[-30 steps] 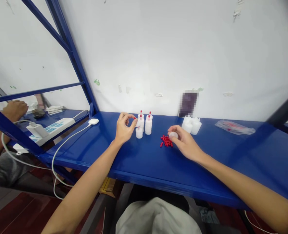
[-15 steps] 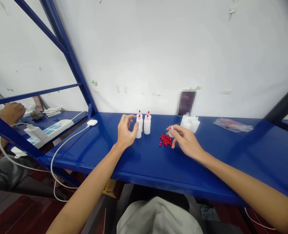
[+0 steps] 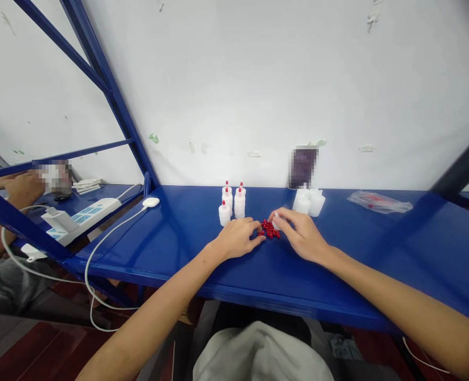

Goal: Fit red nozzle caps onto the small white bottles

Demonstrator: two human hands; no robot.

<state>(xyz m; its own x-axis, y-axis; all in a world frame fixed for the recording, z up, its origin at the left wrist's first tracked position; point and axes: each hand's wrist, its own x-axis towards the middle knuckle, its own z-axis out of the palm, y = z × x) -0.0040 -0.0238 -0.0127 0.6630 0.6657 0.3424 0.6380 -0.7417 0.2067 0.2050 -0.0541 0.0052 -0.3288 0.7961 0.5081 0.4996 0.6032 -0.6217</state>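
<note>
A small pile of red caps (image 3: 270, 229) lies on the blue shelf (image 3: 337, 254). My left hand (image 3: 240, 238) rests just left of the pile, fingertips pinched at its edge; whether it holds a cap is hidden. My right hand (image 3: 301, 233) sits right of the pile, fingers curled around a small white bottle (image 3: 276, 220). Behind my left hand stand several capped white bottles (image 3: 231, 201) with red tips. A cluster of uncapped white bottles (image 3: 309, 201) stands behind my right hand.
A blurred dark object (image 3: 303, 168) leans on the white wall. A clear plastic bag (image 3: 379, 201) lies at the right. A white cable and puck (image 3: 151, 201) and a power strip (image 3: 84, 211) are at the left. Another person's hand (image 3: 22, 188) is far left.
My left hand left the capped bottles and dropped to the right, down to the red caps. My right hand stayed by the pile with the white bottle.
</note>
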